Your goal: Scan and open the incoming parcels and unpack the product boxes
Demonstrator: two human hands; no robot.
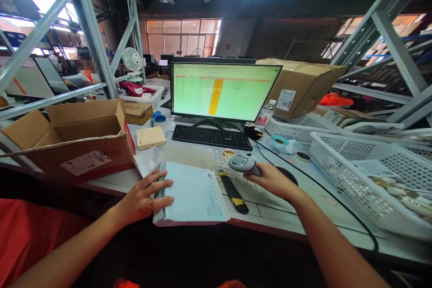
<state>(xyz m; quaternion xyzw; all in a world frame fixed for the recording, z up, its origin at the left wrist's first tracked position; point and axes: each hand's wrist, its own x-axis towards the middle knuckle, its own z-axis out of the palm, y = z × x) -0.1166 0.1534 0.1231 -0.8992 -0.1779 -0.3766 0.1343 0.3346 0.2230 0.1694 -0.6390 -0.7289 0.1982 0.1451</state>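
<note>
A flat white box [192,193] lies at the desk's front edge, with a small barcode label near its upper right corner. My left hand [146,195] grips its left side, fingers spread over the top and the thumb out of sight. In my right hand [273,179] is a grey barcode scanner [243,163], raised to the right of the box with its head pointing left. Between them a black and yellow utility knife [233,192] lies on the desk. Crumpled clear plastic [148,161] touches the box's upper left corner.
An open cardboard box [87,144] stands left, near a small tan box [150,137]. Behind are a keyboard [212,137] and a monitor [195,92] showing a table. White plastic baskets [357,180] fill the right side. A black cable [324,186] crosses the desk. A person [88,69] is at far left.
</note>
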